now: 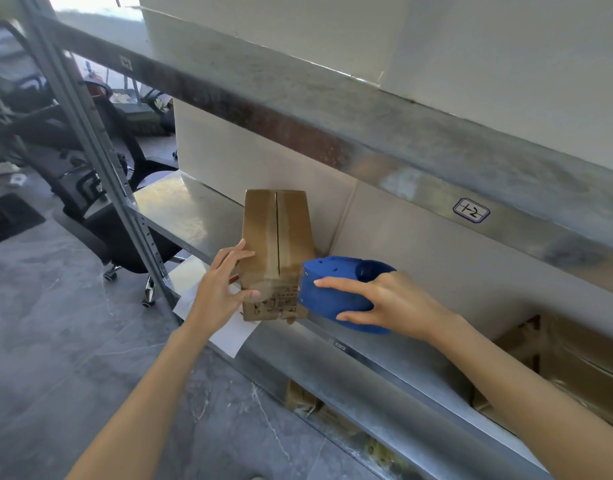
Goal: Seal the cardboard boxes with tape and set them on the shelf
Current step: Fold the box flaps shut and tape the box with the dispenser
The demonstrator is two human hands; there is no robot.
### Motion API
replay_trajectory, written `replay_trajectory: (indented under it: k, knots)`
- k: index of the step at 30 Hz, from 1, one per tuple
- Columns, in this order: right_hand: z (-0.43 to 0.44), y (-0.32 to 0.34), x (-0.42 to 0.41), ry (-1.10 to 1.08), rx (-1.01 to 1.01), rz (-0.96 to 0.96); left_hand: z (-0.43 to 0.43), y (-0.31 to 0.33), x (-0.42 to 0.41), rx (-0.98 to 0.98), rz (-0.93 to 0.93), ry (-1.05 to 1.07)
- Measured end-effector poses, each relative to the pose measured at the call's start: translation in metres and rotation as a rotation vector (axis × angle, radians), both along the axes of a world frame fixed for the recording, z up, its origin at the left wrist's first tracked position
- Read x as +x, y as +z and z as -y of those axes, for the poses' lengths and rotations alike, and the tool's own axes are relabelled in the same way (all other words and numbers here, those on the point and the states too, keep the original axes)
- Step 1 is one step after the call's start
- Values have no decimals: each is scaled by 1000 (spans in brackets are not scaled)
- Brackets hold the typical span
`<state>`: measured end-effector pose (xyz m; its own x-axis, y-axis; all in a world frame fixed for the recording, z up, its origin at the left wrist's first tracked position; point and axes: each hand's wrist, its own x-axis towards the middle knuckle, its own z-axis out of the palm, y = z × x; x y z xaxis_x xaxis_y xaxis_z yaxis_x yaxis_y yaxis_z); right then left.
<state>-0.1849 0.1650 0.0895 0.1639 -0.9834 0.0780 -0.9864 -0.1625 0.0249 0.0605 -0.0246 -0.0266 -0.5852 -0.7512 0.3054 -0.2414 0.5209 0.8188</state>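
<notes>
At the left of the frame we see a black office chair (125, 240) on the grey floor, behind the slanted upright of the grey metal shelf (180, 209). A white sheet of paper (229, 332) hangs over the shelf's front edge at lower centre, under the wrist. Just above it the left hand (222, 289) takes the brown cardboard box (291, 230) by its near left corner. The fingers lie on the upper edge and the thumb presses the printed front face, so the grip is closed on the box. We judge that it braces the box against the pull of the tape. The box sits at the front edge of the shelf, in the middle of the frame, its seamed face turned up towards us where both hands reach it easily. A glossy band of clear tape (268, 233) runs along the seam and down onto the front face. To the right, touching the box's lower right corner, is the blue plastic tape dispenser (333, 296). The right hand (395, 303) wraps round its body, the grip full on it. We think the strip is laid and wants cutting at the edge. Further right a hand-drawn label (471, 210) marks the upper beam, and wrapped cartons (575, 368) fill the level below at lower right
</notes>
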Motion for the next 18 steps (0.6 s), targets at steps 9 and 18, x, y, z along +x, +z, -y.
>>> replay_trajectory:
  k: [9,18]
  knots:
    - [1,-4,-18,-2,28,80,2,-2,-1,86,-41,-24]
    - [-9,0,-36,-12,38,117,0,-1,-4,81,-22,-24]
